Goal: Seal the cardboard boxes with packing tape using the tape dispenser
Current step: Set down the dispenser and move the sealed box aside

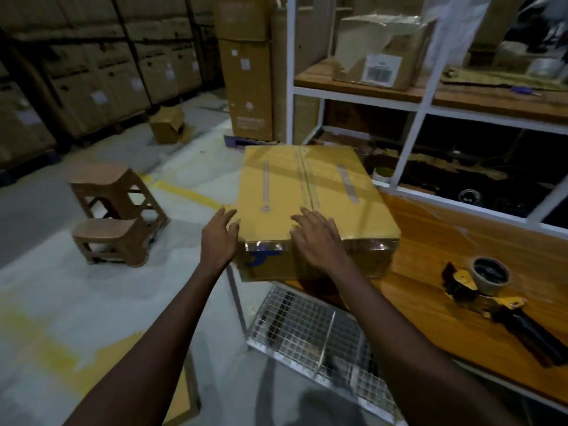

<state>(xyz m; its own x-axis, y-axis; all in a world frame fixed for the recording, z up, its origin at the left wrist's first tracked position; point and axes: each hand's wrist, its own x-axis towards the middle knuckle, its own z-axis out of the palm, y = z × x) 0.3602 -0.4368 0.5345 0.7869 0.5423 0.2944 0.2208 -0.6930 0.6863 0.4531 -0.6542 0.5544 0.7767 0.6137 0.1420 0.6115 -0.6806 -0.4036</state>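
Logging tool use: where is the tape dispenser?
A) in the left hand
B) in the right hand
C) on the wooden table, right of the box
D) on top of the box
C: the tape dispenser lies on the wooden table beside the cardboard box, while the left hand and right hand both touch the box, holding nothing.
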